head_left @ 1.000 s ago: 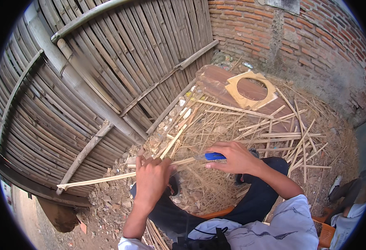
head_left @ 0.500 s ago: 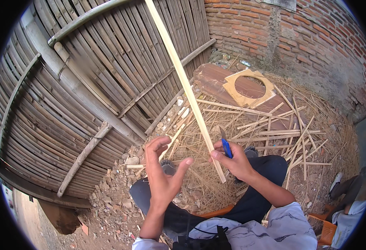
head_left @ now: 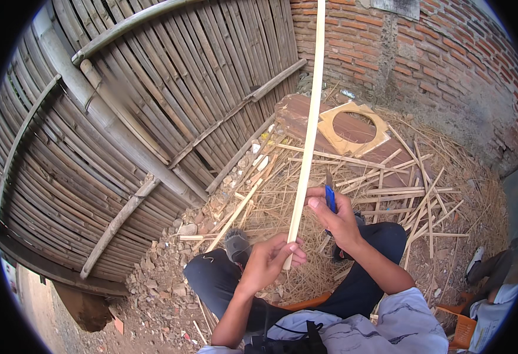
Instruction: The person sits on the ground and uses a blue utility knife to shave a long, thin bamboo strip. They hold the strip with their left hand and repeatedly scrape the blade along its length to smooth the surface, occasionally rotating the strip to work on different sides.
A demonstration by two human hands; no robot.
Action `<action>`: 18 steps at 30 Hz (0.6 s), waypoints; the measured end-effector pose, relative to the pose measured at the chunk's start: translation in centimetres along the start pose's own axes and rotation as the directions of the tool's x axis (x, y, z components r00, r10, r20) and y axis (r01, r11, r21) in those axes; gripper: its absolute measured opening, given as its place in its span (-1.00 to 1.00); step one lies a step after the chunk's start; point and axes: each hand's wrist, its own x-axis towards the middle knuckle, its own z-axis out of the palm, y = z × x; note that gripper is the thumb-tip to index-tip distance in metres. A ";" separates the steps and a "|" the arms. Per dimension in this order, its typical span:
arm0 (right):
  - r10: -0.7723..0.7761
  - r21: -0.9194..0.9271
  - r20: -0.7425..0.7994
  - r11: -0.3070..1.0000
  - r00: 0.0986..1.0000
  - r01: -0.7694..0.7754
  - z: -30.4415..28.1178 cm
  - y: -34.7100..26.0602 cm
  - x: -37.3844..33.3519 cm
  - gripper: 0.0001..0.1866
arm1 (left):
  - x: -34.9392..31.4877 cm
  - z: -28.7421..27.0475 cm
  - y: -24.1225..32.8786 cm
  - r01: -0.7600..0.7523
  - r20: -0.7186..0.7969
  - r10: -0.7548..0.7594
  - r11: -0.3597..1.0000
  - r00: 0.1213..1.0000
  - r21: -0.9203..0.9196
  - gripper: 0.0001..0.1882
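So the big change in the last half second: the left hand [head_left: 265, 261], which was spread and well apart from everything, has now come in and closed on the pale strip [head_left: 307, 153] near its bottom end. Its grip is clamped, thumb in front. The strip also stands a lot more upright; it was leaning off to the left before, and now its top runs out of view past the brick wall [head_left: 353, 35]. Right hand [head_left: 341, 221] has its grip wrapped around the blue knife [head_left: 330, 199], blade pointing up, just beside the strip. Can't tell if those fingertips actually touch it. I'd say that means the left hand carries most of the strip now, leaving the right freer to handle the knife. The strip is up off the ground [head_left: 153, 307], in front of the near edge of the brown board [head_left: 294, 112]. A panel with a round hole [head_left: 356, 147] lies on the board toward its right edge, and loose strips [head_left: 394, 190] are piled by its near right corner.
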 end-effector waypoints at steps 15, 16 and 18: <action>-0.293 -0.406 -0.005 0.874 0.956 0.266 1.4 -1.6 -0.2 -0.73 | 0.9 1.5 0.4 -0.132 -0.161 0.154 0.982 0.975 0.138 -0.70; -0.306 -0.430 0.025 0.856 0.952 0.286 1.4 -1.8 -0.3 -0.72 | 0.8 1.1 0.8 -0.070 -0.156 0.097 0.983 0.983 0.168 -0.67; -0.389 -0.453 0.076 0.807 0.918 0.379 1.4 -2.1 -0.3 -0.70 | 0.4 0.9 0.6 -0.086 -0.169 0.101 0.991 0.980 0.098 -0.67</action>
